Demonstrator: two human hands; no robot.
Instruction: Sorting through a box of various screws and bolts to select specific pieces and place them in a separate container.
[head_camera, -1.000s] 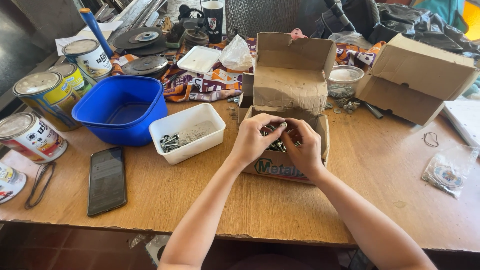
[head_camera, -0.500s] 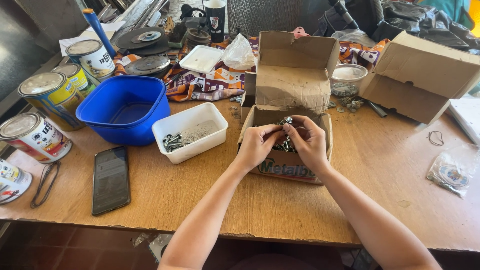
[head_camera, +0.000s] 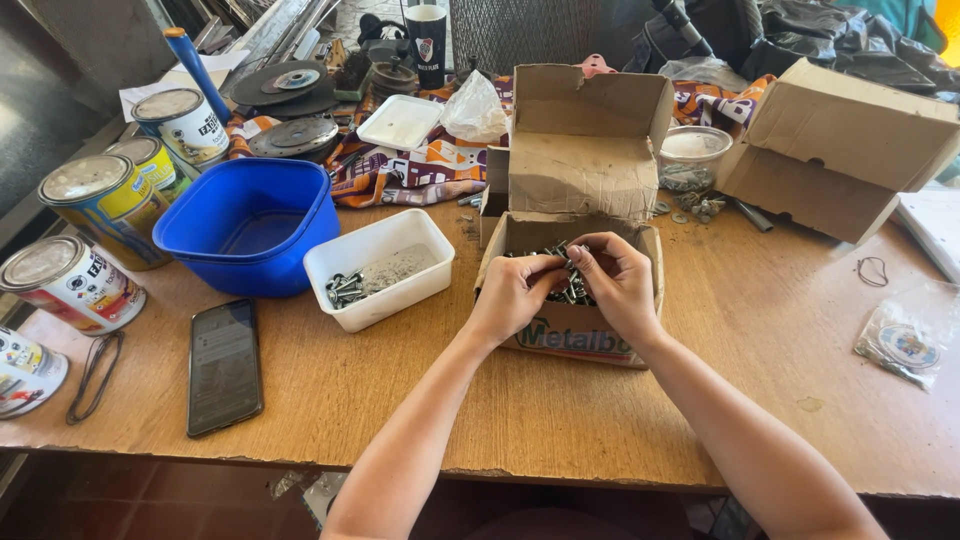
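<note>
Hands meet over the open box (head_camera: 570, 340), in the only view I have, the head camera. My left hand (head_camera: 510, 290) and right hand (head_camera: 615, 285) curl inward, fingertips pinched together on one small bolt (head_camera: 566, 252), held just above the loose bolts (head_camera: 578, 293) lying under the fingers inside the box. I cannot tell which hand bears it more. I judge the step as picking and working a single piece out of the pile. A next move calls for a firm pinch and a lift clear of the box wall. Left of the fingers sits a white tub (head_camera: 420, 262) with a few bolts; beyond it are a blue tub (head_camera: 245, 225) and a phone (head_camera: 224, 365).
</note>
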